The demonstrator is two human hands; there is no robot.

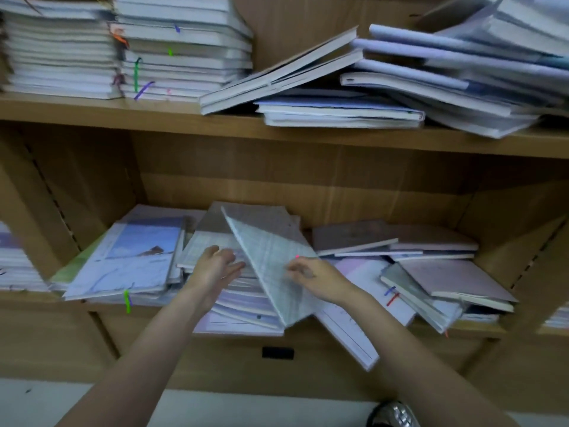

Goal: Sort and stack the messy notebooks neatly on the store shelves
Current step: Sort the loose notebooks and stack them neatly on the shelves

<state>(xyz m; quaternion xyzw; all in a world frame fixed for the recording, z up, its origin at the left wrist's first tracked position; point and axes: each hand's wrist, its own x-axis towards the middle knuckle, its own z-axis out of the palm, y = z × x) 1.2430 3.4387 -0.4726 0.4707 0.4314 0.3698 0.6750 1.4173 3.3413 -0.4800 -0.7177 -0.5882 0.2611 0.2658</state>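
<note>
On the lower shelf [480, 329] lies a messy spread of notebooks. A grey-green notebook [271, 266] stands tilted on its edge in the middle of the pile. My right hand [314, 278] grips its right side, fingers curled on the cover. My left hand [215, 266] reaches in from the left with fingers straight, touching the notebooks just beside the tilted one. Under both hands a lilac-and-white stack [243, 306] juts over the shelf's front edge. A blue-covered notebook [132, 257] lies on a pile at the left. Pinkish notebooks [446, 272] lie scattered at the right.
The upper shelf [184, 118] carries two tall neat stacks [129, 47] at the left and slumped, slanting notebooks [400, 81] at the middle and right. A white notebook [348, 334] hangs far over the lower shelf's edge. A shoe [394, 414] shows on the floor below.
</note>
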